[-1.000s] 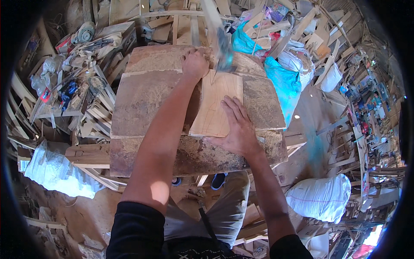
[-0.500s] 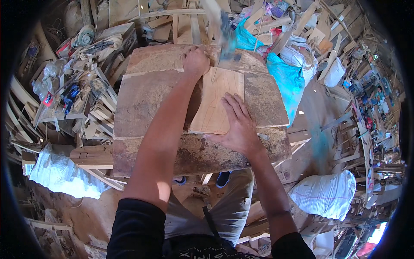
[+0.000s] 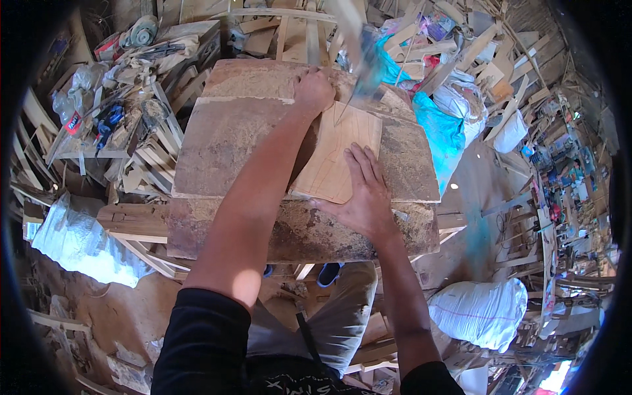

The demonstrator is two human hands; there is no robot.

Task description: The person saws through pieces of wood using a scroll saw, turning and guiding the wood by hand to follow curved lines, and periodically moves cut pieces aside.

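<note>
A light wooden board (image 3: 332, 158) with pencilled curves lies flat on a worn, dusty worktable (image 3: 230, 141). My right hand (image 3: 365, 194) rests on the board's near right part, fingers spread and pointing away from me, with the thumb at the near edge. At the board's far left corner is my left hand (image 3: 315, 91), its fingers curled; what they hold is hidden. A thin saw blade (image 3: 340, 113) comes down to the board's far end, just right of my left hand. Above it the saw's bluish upper part (image 3: 370, 76) is smeared by motion.
Sawdust lies over the worktable. On the left, a side bench carries a plastic bottle (image 3: 71, 118), a blue power tool (image 3: 108, 124) and wood scraps. Turquoise sacking (image 3: 438, 135) hangs by the far right corner. A stuffed white sack (image 3: 484, 313) stands on the floor at right.
The whole view has tilted slightly. Against the worktable, the board appears turned a little clockwise under my hands. The blurred saw part remains above the board's far end.
</note>
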